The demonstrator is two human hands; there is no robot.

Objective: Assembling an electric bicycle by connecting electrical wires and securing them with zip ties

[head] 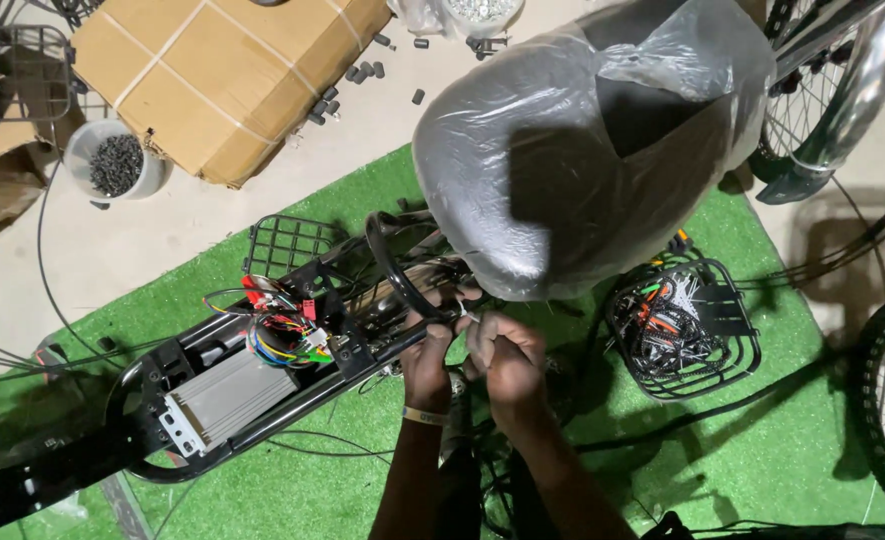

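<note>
Black frame tube [394,272] under plastic-wrapped saddle [582,150], left hand [428,352] fingers clenched beside it, right hand [507,355] fingers pinching small cable tie [468,314]

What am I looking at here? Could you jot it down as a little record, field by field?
Place: green turf mat on a pale floor
Main item: black bike frame with a plastic-wrapped saddle
Left hand: at the frame beneath the saddle
Right hand: beside it, pinching something small
Wiring: coloured wires by a grey box
Nearby: wire basket, cardboard box, tub of screws
</note>
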